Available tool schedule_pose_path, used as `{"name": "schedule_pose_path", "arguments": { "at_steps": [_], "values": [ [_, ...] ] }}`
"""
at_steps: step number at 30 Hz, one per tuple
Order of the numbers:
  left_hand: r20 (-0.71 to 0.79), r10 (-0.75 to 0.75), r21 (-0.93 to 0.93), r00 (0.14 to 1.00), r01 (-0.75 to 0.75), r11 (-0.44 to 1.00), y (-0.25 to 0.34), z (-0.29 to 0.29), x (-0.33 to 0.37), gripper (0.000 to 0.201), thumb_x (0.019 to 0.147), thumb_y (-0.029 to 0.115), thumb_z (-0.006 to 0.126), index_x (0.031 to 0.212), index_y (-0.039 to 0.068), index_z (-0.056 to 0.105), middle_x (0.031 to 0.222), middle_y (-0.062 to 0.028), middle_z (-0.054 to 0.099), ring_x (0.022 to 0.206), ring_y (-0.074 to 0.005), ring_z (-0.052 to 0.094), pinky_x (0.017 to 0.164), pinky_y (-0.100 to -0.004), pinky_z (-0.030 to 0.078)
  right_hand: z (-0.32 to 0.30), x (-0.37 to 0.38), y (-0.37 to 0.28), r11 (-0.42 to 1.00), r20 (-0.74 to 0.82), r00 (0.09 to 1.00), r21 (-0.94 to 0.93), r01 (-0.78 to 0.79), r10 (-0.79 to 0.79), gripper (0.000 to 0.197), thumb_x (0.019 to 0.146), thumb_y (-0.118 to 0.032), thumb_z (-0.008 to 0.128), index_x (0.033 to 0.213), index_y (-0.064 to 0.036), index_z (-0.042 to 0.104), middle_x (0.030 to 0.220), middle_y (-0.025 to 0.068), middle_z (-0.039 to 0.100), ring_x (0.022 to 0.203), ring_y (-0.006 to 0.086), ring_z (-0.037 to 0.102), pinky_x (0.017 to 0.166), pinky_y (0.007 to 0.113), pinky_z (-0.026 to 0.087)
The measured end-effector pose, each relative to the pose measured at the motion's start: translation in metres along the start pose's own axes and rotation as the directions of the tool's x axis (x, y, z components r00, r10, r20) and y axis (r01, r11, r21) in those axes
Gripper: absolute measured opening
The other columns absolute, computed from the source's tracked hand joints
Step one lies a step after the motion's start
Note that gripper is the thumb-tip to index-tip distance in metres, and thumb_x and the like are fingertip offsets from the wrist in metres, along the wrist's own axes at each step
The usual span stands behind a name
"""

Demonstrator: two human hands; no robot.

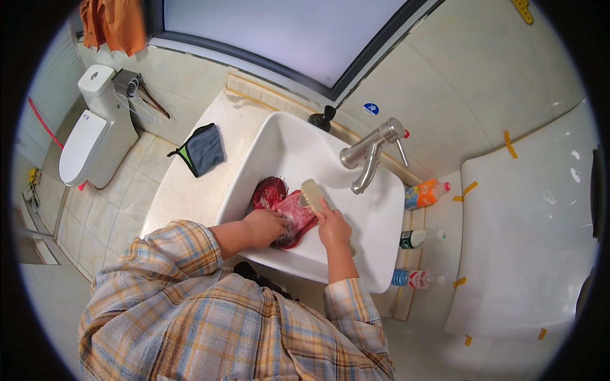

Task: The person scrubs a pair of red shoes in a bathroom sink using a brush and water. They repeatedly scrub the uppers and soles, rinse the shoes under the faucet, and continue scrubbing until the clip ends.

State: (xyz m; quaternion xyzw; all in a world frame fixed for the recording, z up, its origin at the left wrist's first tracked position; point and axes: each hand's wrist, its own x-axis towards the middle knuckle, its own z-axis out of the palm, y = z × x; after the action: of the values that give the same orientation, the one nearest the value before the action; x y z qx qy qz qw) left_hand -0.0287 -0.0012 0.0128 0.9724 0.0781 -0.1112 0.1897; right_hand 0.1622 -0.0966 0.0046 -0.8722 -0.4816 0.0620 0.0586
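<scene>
In the head view, a white, smooth-walled sink (375,235) fills the middle of the frame, set into a pale speckled bench (181,202). The soapy red piece (296,213) lies in the sink's lower left part, limp-looking and streaked with white suds; a darker, rounded red piece (269,190) lies just beside it, up and to the left. The right hand (334,228) has its grip closed on a beige, block-shaped brush (312,195), held against the red cloth-like surface. The left hand (264,228) rests on the same piece, fingers bent; its underside is hidden, so I cannot tell whether its grip closes.

Labels show at right centre: an orange-and-blue one on the top bottle (424,195), dark green and white on the middle bottle (414,239), red and white on the bottom bottle (416,279). A round blue sticker (371,109) marks the tile above the brushed-metal tap (375,151). A grey cloth (206,151) with black edging and a green corner lies left of the sink.
</scene>
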Motion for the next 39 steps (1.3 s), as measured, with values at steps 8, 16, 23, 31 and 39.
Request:
{"name": "schedule_pose_path", "arguments": {
  "at_steps": [8,16,23,31,39],
  "values": [
    [-0.022,0.008,-0.022,1.000,-0.008,1.000,-0.001,0.004,0.001,0.035,0.075,0.014,0.056,0.109,0.014,0.063,0.129,-0.0052,0.050,0.120,-0.0267,0.046,0.100,-0.0361,0.037,0.005,-0.006,0.000,0.991,0.056,0.989,0.000,0.136,-0.136,0.040,0.086,-0.034,0.055,0.126,-0.0341,0.049,0.095,0.0065,0.060,0.085,0.0271,0.060,0.071,0.040,0.048],
    [-0.017,0.003,-0.049,1.000,-0.004,0.999,-0.002,0.004,0.003,0.035,0.075,0.012,0.056,0.109,0.013,0.062,0.126,-0.0057,0.052,0.119,-0.0273,0.047,0.099,-0.0369,0.038,0.007,-0.010,0.007,0.957,0.085,0.956,0.112,0.269,-0.279,0.044,0.086,-0.030,0.056,0.128,-0.0355,0.046,0.088,0.0076,0.057,0.082,0.0286,0.059,0.070,0.040,0.048],
    [-0.041,0.031,-0.021,0.999,-0.032,0.999,-0.004,0.003,0.001,0.035,0.073,0.010,0.056,0.108,0.013,0.063,0.126,-0.0064,0.053,0.118,-0.0273,0.048,0.098,-0.0363,0.039,-0.001,0.000,0.019,0.985,0.063,0.998,0.170,-0.037,0.027,0.051,0.085,-0.029,0.059,0.132,-0.0348,0.041,0.105,0.0091,0.062,0.097,0.0289,0.058,0.078,0.040,0.047],
    [-0.012,0.015,-0.028,1.000,-0.016,0.999,-0.003,0.003,0.002,0.035,0.072,0.010,0.057,0.106,0.013,0.063,0.124,-0.0056,0.054,0.114,-0.0257,0.050,0.095,-0.0360,0.041,0.011,-0.001,0.013,0.979,0.026,0.999,0.203,0.025,-0.031,0.059,0.087,-0.033,0.053,0.140,-0.0315,0.026,0.105,0.0107,0.058,0.094,0.0301,0.059,0.078,0.043,0.047],
    [-0.060,0.034,-0.055,0.998,-0.037,0.998,-0.006,0.009,0.004,0.035,0.071,0.010,0.058,0.106,0.013,0.063,0.123,-0.0057,0.054,0.115,-0.0252,0.049,0.096,-0.0355,0.041,0.008,-0.009,0.006,0.892,0.112,0.897,0.211,0.400,-0.428,0.047,0.085,-0.039,0.055,0.130,-0.0326,0.044,0.103,0.0074,0.059,0.090,0.0282,0.060,0.076,0.042,0.048]
  ]
}}
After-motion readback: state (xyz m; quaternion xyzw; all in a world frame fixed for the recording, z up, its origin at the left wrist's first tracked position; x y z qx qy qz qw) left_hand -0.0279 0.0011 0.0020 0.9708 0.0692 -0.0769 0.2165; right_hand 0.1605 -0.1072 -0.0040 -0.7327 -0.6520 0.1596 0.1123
